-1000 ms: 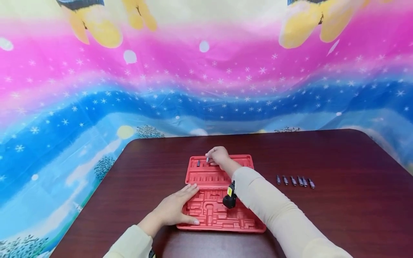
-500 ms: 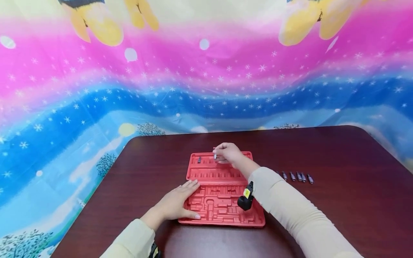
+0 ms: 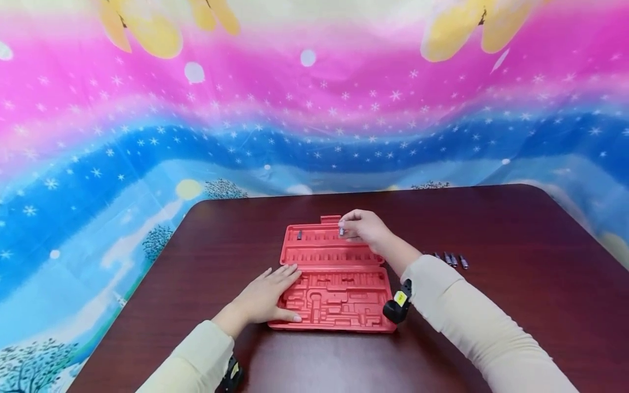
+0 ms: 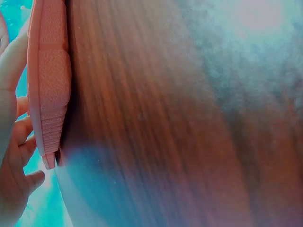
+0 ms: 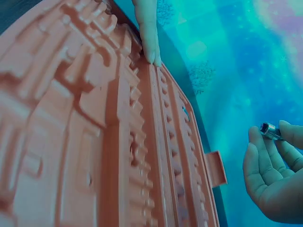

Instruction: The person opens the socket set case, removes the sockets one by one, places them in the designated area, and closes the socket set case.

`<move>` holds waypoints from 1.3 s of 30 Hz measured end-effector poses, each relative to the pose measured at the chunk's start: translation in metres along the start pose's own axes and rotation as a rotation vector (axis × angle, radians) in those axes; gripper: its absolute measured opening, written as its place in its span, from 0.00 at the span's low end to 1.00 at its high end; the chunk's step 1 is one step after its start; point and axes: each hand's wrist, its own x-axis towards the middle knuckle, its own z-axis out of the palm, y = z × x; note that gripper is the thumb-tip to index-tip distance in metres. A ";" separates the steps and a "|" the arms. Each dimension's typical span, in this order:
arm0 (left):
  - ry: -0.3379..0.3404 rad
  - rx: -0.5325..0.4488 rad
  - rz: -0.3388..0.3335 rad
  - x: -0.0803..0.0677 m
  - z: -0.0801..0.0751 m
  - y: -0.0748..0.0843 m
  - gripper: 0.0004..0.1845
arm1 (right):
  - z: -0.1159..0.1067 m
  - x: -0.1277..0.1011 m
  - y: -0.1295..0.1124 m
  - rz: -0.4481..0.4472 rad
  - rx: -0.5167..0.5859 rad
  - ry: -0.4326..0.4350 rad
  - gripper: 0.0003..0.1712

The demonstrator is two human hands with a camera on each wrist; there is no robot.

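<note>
An opened red moulded tool case [image 3: 339, 266] lies flat on the table, its slotted lid on the far side. My left hand [image 3: 265, 295] rests on the case's left edge, fingers stretched out and thumb over the front part. Above the lid's far right area, my right hand [image 3: 366, 229] pinches a small shiny metal socket [image 5: 270, 131] between thumb and fingers; the socket is apart from the case in the right wrist view. A single dark socket [image 3: 299, 235] sits in the lid's upper row at the left. In the left wrist view, the textured outer side of the case [image 4: 53, 75] is visible.
Several more sockets [image 3: 453, 260] lie in a row on the dark wooden table [image 3: 530, 305] right of the case, partly behind the right forearm. A colourful printed cloth [image 3: 314, 109] hangs behind the table. A red latch tab [image 3: 330, 219] sticks out from the lid's far edge.
My right hand has moved rightward along the lid's upper row, still pinching the socket. The left hand stays on the case edge. The head view has shifted slightly.
</note>
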 end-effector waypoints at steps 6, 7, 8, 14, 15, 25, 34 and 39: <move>-0.003 0.025 0.011 0.000 -0.001 0.000 0.51 | -0.019 -0.012 0.002 -0.021 -0.036 0.031 0.14; -0.003 0.024 0.011 -0.001 -0.002 0.000 0.51 | -0.021 -0.014 0.002 -0.020 -0.041 0.037 0.14; -0.002 0.025 0.011 0.000 -0.002 0.000 0.51 | -0.025 -0.016 0.003 -0.020 -0.046 0.040 0.16; -0.001 0.024 0.009 0.000 -0.003 0.000 0.51 | -0.041 -0.028 0.003 -0.027 -0.057 0.048 0.17; -0.001 0.023 0.009 0.000 -0.003 0.000 0.51 | -0.044 -0.030 0.003 -0.030 -0.058 0.047 0.16; -0.003 0.011 0.002 0.000 -0.004 0.002 0.51 | -0.075 -0.050 0.008 -0.072 -0.049 0.045 0.16; 0.003 0.007 0.014 0.001 -0.003 0.001 0.51 | -0.105 -0.069 0.009 -0.099 -0.042 0.039 0.15; -0.001 0.001 0.003 0.000 -0.004 0.001 0.51 | -0.124 -0.078 0.012 -0.089 -0.051 0.058 0.07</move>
